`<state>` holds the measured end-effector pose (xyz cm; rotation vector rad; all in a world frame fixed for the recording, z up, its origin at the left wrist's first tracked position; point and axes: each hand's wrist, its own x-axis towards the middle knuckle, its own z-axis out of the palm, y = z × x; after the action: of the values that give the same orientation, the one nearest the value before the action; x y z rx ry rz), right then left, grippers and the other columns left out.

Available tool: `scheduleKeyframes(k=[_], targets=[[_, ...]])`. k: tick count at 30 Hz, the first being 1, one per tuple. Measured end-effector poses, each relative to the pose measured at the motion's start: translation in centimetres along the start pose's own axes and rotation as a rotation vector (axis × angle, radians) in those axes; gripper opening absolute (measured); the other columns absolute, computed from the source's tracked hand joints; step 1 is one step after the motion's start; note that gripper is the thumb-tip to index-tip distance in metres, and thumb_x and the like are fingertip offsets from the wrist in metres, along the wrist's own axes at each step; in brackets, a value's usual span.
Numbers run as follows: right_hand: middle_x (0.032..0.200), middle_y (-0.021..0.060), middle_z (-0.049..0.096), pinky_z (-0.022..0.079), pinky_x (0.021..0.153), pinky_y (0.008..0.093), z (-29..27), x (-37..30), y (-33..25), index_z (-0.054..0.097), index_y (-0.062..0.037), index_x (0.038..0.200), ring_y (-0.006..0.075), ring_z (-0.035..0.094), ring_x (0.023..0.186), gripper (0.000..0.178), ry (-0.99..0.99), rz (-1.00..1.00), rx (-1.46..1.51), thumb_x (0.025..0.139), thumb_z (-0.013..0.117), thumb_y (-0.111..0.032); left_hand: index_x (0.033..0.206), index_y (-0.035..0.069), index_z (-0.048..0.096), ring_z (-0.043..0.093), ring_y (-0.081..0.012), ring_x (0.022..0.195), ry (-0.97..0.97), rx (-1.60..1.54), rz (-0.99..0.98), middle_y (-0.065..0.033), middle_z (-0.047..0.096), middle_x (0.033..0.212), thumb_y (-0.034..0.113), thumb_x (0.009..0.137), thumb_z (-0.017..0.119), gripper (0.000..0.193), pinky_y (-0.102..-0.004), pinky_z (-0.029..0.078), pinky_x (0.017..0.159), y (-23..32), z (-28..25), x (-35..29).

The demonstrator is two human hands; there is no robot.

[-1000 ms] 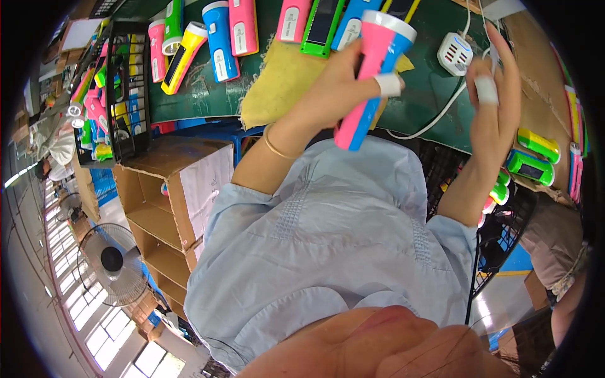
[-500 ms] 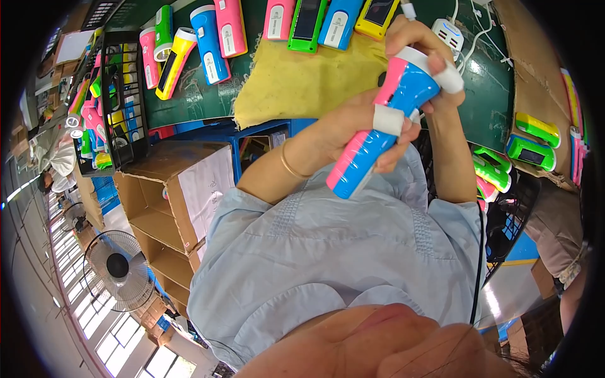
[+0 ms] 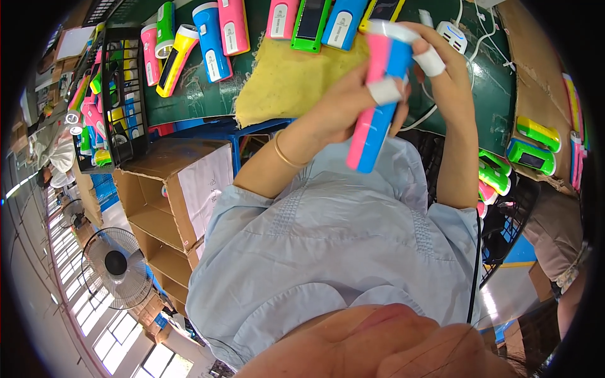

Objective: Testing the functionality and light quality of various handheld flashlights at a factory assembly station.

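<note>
A pink and blue flashlight (image 3: 379, 129) with a white rim slants above my lap, head end away from me. My left hand (image 3: 350, 101) is wrapped round its body, white tape on the thumb. At the head end, the fingers of my right hand (image 3: 452, 82) curl against the white rim; one of them also has white tape. Part of the flashlight's middle is hidden by my left thumb. Behind the hands, a yellow cloth (image 3: 296, 79) lies on the green tabletop (image 3: 179, 108).
Several colourful flashlights line the table's far edge, among them a blue one (image 3: 211, 47). A white USB charger (image 3: 452, 36) with cables stands at the far right. Black baskets of flashlights (image 3: 120, 88) flank the left; cardboard shelves (image 3: 151, 195) stand below.
The flashlight has swung more upright and its head has moved left and away from me. Both hands have travelled with it, and its sides show at a different angle.
</note>
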<state>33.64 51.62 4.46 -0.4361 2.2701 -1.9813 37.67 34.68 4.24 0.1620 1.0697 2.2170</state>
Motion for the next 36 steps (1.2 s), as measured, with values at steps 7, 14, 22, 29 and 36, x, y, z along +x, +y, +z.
scheduleKeyframes(k=[7,14,22,29,36], targets=[[0.101,0.0102,0.059,0.046,0.070,0.0273,3.0,-4.0,0.6,0.049,0.0011,0.119,0.0146,0.057,0.082,0.051,-0.074,0.325,0.211,0.082,0.064,-0.031,0.120,0.006,0.042,0.054,-0.0198,0.100,0.095,-0.028,0.389,-0.0085,0.054,0.107,0.017,0.083,0.063,0.044,-0.0356,0.046,0.085,1.2,-2.1,1.7],[0.092,0.0137,0.060,0.045,0.070,0.0278,4.7,-4.0,-0.1,0.051,0.0027,0.111,0.0199,0.058,0.082,0.040,0.074,0.004,-0.089,0.083,0.062,-0.024,0.093,0.004,0.051,0.056,-0.0171,0.071,0.480,-0.155,0.551,-0.0073,0.056,0.079,0.060,0.085,0.038,0.058,-0.0298,0.048,0.065,1.8,-0.5,2.8],[0.088,0.0028,0.059,0.041,0.072,0.0220,4.1,-1.9,1.4,0.058,0.0049,0.106,0.0076,0.049,0.080,0.038,-0.112,0.231,0.328,0.083,0.064,-0.026,0.070,0.003,0.051,0.049,-0.0191,0.045,0.410,-0.113,0.434,-0.0090,0.053,0.057,0.076,0.078,0.013,0.083,-0.0274,0.041,0.042,2.4,-0.3,2.8],[0.088,0.0043,0.060,0.042,0.073,0.0216,4.8,-0.8,2.6,0.051,0.0079,0.110,0.0083,0.053,0.080,0.042,-0.074,0.037,0.096,0.087,0.058,-0.026,0.098,0.004,0.052,0.059,-0.0171,0.067,0.213,-0.140,0.456,-0.0097,0.060,0.081,0.059,0.088,0.035,0.058,-0.0317,0.051,0.064,3.4,-2.8,4.0],[0.095,0.0103,0.058,0.048,0.071,0.0301,-12.8,-2.6,4.6,0.049,0.0017,0.112,0.0176,0.059,0.081,0.040,0.725,0.204,0.318,0.085,0.059,-0.026,0.090,-0.004,0.054,0.058,-0.0295,0.069,0.905,1.413,1.158,-0.0160,0.060,0.077,0.030,0.082,0.056,0.035,-0.0359,0.048,0.064,15.7,-13.3,7.8]])
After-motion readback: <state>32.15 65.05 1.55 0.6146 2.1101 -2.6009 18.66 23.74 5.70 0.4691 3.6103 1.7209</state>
